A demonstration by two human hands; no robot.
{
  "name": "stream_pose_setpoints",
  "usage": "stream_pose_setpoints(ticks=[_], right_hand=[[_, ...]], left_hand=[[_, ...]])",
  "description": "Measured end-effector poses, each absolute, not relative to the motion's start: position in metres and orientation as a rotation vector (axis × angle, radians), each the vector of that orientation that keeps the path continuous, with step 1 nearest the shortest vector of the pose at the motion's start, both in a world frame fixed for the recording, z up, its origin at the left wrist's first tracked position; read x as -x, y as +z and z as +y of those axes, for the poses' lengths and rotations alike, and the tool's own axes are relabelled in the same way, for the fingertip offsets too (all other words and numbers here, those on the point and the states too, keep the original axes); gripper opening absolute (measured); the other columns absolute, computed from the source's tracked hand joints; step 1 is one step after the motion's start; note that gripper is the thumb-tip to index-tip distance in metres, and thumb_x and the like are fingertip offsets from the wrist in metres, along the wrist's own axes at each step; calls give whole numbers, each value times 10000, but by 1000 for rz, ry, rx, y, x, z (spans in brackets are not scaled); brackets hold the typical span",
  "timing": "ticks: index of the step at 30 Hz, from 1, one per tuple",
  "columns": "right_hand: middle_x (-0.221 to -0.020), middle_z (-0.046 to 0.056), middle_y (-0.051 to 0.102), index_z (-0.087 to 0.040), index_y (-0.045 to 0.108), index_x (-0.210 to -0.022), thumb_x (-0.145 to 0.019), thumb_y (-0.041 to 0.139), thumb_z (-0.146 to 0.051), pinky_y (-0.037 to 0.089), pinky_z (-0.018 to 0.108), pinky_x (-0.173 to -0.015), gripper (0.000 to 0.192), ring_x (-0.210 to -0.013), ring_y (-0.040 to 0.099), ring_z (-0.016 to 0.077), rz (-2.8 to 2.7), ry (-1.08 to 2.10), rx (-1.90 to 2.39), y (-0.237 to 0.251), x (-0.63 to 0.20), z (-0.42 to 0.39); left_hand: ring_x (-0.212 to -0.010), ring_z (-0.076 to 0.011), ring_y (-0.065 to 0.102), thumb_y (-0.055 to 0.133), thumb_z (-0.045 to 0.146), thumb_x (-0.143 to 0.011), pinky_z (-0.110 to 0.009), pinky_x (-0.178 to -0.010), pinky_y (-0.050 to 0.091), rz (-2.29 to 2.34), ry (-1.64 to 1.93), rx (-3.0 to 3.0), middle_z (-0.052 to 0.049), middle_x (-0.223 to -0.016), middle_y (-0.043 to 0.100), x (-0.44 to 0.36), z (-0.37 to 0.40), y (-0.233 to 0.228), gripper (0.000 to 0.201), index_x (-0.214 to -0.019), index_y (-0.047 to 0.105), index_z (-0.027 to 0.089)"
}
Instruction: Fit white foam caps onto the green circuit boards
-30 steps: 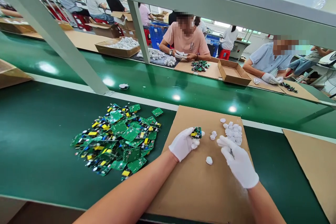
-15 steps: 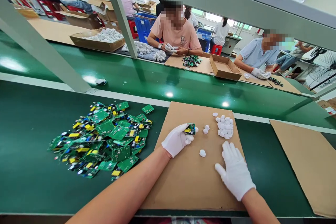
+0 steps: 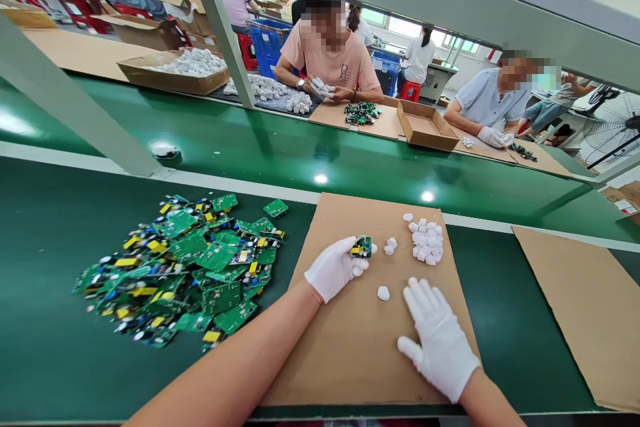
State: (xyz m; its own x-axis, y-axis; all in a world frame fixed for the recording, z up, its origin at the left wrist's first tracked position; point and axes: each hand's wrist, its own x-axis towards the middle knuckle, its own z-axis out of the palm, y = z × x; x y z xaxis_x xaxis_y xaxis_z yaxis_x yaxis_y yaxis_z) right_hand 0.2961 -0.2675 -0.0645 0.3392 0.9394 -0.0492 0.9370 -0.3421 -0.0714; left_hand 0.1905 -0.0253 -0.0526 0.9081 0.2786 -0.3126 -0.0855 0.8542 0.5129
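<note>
In my gloved left hand [image 3: 334, 268] is a small green circuit board [image 3: 362, 247] with a yellow component, gripped between thumb and fingers above the cardboard sheet [image 3: 345, 347]. My gloved right hand [image 3: 440, 337] is spread flat, palm down, over the right side of that sheet and holds nothing. A single white lump [image 3: 383, 293] lies between the hands. Beyond it sits a small white clump [image 3: 391, 246], with a larger cluster of white lumps [image 3: 427, 242] to its right. Left of the sheet is a heap of green circuit boards [image 3: 200, 267], one board lying apart at its far edge.
A slanted grey post [image 3: 100, 100] and an overhead beam frame the bench. Across the green belt [image 3: 280, 150], two co-workers in gloves handle small parts. An open carton [image 3: 427, 125] stands before them. Another cardboard sheet [image 3: 580, 307] lies at the right.
My right hand has drawn slightly back towards me and left, fingers still spread. My left hand keeps the circuit board in nearly the same place. The piece on the far belt has moved left.
</note>
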Motion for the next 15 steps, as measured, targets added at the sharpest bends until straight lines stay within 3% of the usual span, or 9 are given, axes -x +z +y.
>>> stream_pose_setpoints(ticks=[3,7,9,12,15], right_hand=[[-1445,113,299,-130,363,-1366,-798,485,-434,215,527,-1049,656,-1341,164,343,-1603,-1,2659,-64,-300,-267],[-1485,80,202,-161,236,-1418,-742,550,-464,210,481,-1071,805,-1345,168,312,-1795,22,2524,-65,-297,-266],[-1460,81,276,-160,300,-1396,-772,527,-433,226,478,-1063,718,-1332,208,311,-1782,-46,2529,-67,-302,-267],[-1354,106,445,-156,491,-1280,-824,477,-384,306,478,-1004,511,-1263,328,337,-1660,-214,2587,-71,-320,-268],[-1114,126,605,-195,569,-1208,-866,419,-313,431,430,-839,392,-1016,541,303,-1573,-267,2596,-71,-333,-266]], left_hand=[[-530,-103,544,534,303,-819,-212,-460,367,394,196,-516,-143,-946,657,-191,-25,-54,199,-921,592,143],[-560,-126,584,504,344,-836,-210,-466,384,397,187,-530,-139,-954,651,-193,-26,-55,243,-955,576,146],[-588,-140,606,493,376,-839,-212,-473,398,396,185,-539,-146,-974,644,-194,-26,-56,281,-967,573,139],[-645,-165,634,505,412,-828,-227,-509,433,385,177,-540,-153,-1003,635,-194,-27,-56,324,-986,568,137],[-710,-184,650,572,373,-798,-246,-565,465,366,185,-576,-152,-1035,627,-194,-28,-56,327,-1030,566,143]])
